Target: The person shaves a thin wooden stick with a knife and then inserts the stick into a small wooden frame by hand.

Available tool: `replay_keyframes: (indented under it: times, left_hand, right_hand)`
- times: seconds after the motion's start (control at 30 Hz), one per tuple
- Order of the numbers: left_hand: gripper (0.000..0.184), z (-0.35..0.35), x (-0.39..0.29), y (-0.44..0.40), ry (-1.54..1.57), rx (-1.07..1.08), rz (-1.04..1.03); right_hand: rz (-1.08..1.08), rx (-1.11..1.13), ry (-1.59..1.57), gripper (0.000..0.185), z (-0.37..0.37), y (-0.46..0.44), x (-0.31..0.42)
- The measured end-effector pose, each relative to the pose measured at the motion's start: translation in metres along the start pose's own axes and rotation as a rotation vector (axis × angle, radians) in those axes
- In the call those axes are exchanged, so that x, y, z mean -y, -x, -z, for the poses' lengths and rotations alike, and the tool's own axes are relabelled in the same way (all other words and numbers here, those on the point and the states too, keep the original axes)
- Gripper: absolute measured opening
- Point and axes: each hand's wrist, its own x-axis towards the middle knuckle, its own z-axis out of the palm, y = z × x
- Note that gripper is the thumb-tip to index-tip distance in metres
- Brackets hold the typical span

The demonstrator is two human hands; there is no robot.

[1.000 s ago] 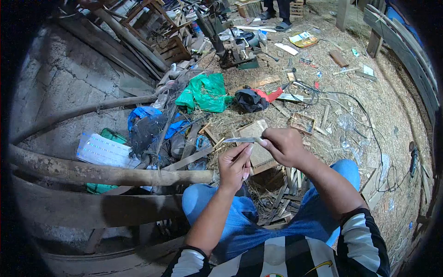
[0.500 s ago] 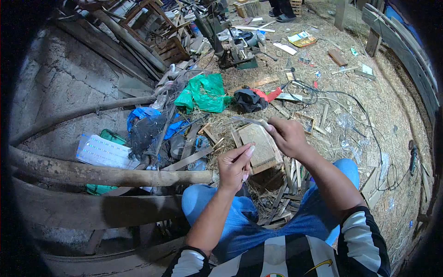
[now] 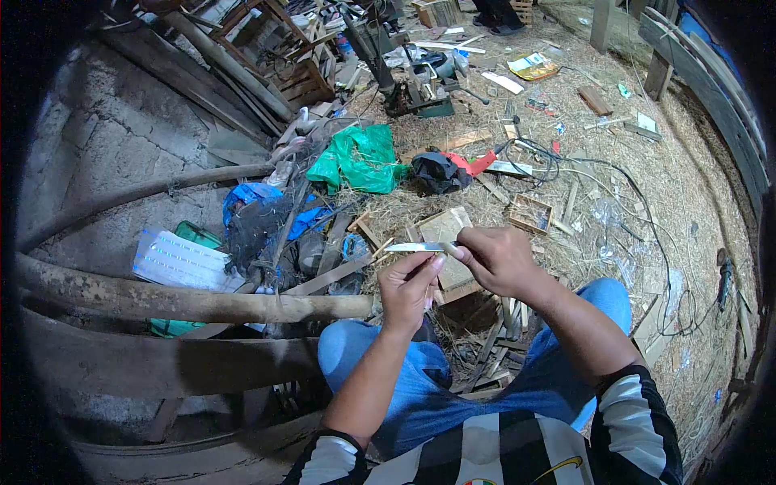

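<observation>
My right hand is closed round the handle of a knife, its bright blade pointing left. The blade lies just above the thumb and fingertips of my left hand. Those left fingers are pinched together; whatever is between them is too small or hidden to make out. Below and behind both hands sits a wooden block with a pale, flat top, partly covered by my hands. It stands between my knees, over a heap of wood scraps.
A thick wooden pole runs along my left side. Ahead lie a green plastic bag, a black bag, a small wooden tray and a metal machine. A black cable curves across the straw-covered floor at right.
My right hand has brought the knife down and toward me, from above the block to my left fingertips. The left hand has stayed nearly in place.
</observation>
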Motion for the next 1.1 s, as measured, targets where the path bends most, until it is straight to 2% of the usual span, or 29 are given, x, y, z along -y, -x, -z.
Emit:
replay_keyframes:
  times: [0.2,0.37,0.47,0.53,0.6,0.73,0.87,0.97,1.03,1.1]
  left_hand:
    - [0.015,0.001,0.004,-0.001,-0.003,0.007,0.000]
    - [0.021,0.003,0.006,0.000,-0.015,0.016,-0.026]
    - [0.021,0.000,0.005,0.001,-0.014,-0.010,-0.011]
    - [0.020,0.001,0.005,0.000,-0.002,-0.023,-0.006]
    - [0.020,0.003,0.005,-0.001,0.007,-0.033,0.002]
    - [0.019,0.003,0.006,-0.001,-0.003,-0.020,-0.013]
    - [0.019,0.005,0.006,0.000,-0.007,-0.025,0.024]
    - [0.019,-0.002,0.007,0.000,-0.034,-0.026,-0.040]
    - [0.019,-0.002,0.006,-0.001,-0.031,-0.043,-0.059]
    - [0.019,0.002,0.006,-0.002,0.015,-0.047,0.019]
  right_hand:
    - [-0.006,0.020,-0.001,0.026,-0.003,0.001,-0.004]
    - [-0.179,-0.050,-0.015,0.032,0.001,-0.009,-0.015]
    - [-0.151,-0.068,-0.048,0.026,0.005,-0.009,-0.013]
    - [-0.119,-0.050,-0.016,0.030,0.007,-0.006,-0.003]
    - [-0.012,0.011,-0.042,0.027,0.002,-0.002,0.000]
    - [-0.035,0.066,-0.019,0.027,-0.004,0.000,0.000]
    - [-0.080,0.013,0.004,0.028,0.000,-0.006,-0.016]
    - [-0.251,0.007,0.056,0.030,0.004,-0.011,-0.024]
    - [-0.197,-0.012,0.005,0.030,0.009,-0.010,-0.013]
    - [-0.147,-0.030,-0.051,0.030,0.006,-0.007,-0.005]
